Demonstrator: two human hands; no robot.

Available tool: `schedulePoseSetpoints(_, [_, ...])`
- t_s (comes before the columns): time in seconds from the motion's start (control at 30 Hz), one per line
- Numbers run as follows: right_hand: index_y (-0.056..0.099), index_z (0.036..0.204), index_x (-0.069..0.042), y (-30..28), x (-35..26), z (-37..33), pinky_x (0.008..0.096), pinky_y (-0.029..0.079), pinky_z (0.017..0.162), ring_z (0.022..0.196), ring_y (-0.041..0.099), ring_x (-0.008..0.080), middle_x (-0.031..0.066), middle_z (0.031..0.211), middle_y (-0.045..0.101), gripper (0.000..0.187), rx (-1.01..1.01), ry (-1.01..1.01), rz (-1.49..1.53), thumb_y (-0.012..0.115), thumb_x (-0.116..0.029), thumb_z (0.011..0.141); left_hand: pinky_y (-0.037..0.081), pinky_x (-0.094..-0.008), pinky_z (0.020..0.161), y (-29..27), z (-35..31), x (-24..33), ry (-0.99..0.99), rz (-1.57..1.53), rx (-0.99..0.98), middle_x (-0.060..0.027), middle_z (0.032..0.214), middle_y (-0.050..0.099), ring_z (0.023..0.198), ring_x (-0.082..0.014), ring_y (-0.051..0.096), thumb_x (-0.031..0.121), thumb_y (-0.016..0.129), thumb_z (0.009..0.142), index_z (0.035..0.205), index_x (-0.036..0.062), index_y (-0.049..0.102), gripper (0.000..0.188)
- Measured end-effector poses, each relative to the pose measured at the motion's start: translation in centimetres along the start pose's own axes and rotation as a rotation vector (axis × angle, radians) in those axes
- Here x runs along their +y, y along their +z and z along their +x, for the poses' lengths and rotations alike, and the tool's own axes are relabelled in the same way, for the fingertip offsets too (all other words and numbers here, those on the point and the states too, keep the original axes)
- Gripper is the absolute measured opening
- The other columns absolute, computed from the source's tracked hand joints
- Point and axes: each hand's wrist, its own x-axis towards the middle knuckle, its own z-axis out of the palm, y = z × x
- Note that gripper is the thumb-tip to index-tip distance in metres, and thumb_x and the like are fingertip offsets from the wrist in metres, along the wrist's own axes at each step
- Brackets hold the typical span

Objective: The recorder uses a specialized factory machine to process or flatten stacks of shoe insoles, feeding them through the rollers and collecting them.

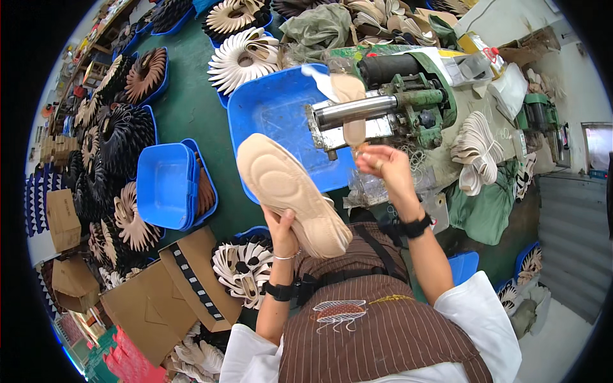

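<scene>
My left hand is wrapped round a thick stack of beige insoles, held tilted in front of my apron. Ahead and to the right is a green roller machine with a shiny metal roller. A single beige insole lies under that roller, showing on both its far and near sides. My right hand is closed in a pinch at this insole's near end; the fingertips are slightly blurred. Beyond the roller, a whitish piece hangs beside the insole, over the large blue tub.
Stacked blue tubs and fanned insole bundles cover the green floor at left. A cardboard box stands near my left elbow. Right of the machine, a tied white insole bundle sits on the bench, above a green sack.
</scene>
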Motion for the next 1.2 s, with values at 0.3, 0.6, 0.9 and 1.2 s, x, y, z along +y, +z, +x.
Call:
schedulePoseSetpoints(0.3, [0.057, 0.118, 0.000, 5.6, -3.6, -8.0, 0.0280, 0.050, 0.070, 0.083, 0.060, 0.0157, 0.0104, 0.096, 0.062, 0.040, -0.201, -0.533, -0.575, 0.066, -0.021, 0.085, 0.026, -0.0371, 0.108, 3.2, -0.5, -0.7, 0.126, 0.270, 0.058, -0.0124, 0.140, 0.031, 0.129, -0.0242, 0.033, 0.020, 0.071, 0.077, 0.142, 0.0027, 0.017, 0.087])
schedulePoseSetpoints(0.6, [0.054, 0.093, 0.001, 5.8, -3.1, -8.2, 0.0320, 0.051, 0.073, 0.082, 0.064, 0.0191, 0.0107, 0.090, 0.064, 0.040, -0.087, -0.485, -0.511, 0.081, -0.015, 0.067, 0.028, -0.0381, 0.106, 5.5, -0.2, 0.2, 0.247, 0.297, 0.112, -0.0151, 0.138, 0.030, 0.127, -0.0260, 0.033, 0.019, 0.084, 0.063, 0.143, 0.0011, 0.005, 0.114])
schedulePoseSetpoints(0.9, [0.053, 0.111, 0.001, 5.2, -1.5, -8.1, 0.0273, 0.052, 0.075, 0.088, 0.063, 0.0144, 0.0126, 0.097, 0.067, 0.038, -0.008, -0.356, -0.150, 0.068, 0.004, 0.077, 0.026, -0.0386, 0.107, 6.5, -0.1, 0.5, 0.233, 0.296, 0.123, -0.0161, 0.139, 0.028, 0.127, -0.0265, 0.032, 0.012, 0.084, 0.063, 0.143, 0.0013, 0.003, 0.114])
schedulePoseSetpoints(1.2, [0.055, 0.114, 0.002, 4.7, 0.7, -7.5, 0.0262, 0.049, 0.080, 0.091, 0.060, 0.0124, 0.0092, 0.104, 0.064, 0.034, 0.098, -0.639, -0.332, 0.063, 0.006, 0.081, 0.019, -0.0406, 0.109, 6.8, 0.3, 0.4, 0.409, 0.458, 0.185, -0.0167, 0.142, 0.019, 0.131, -0.0276, 0.024, 0.010, 0.084, 0.061, 0.143, 0.0015, -0.001, 0.118])
